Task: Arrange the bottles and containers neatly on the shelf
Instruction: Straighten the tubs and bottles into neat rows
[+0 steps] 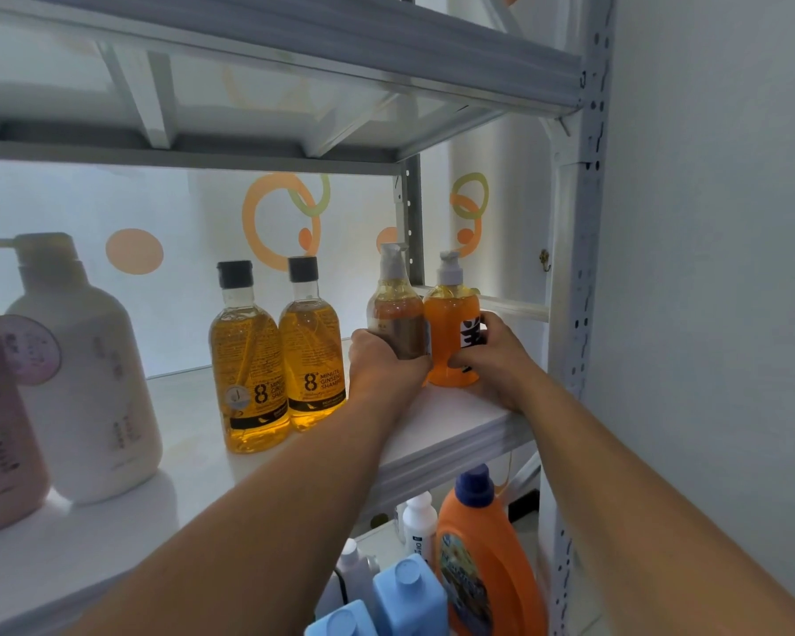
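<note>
left hand (386,362) grips brown pump bottle (398,309) | right hand (494,355) grips orange pump bottle (448,323), bottles touching, shelf (437,424) far right | ginseng shampoos (249,360) paired just left | likely mid-task, large white pump bottle (88,383) pending

White back wall (189,204) printed with orange and green rings (249,224), small brass hook (544,259), plain grey side wall (717,268)
</note>
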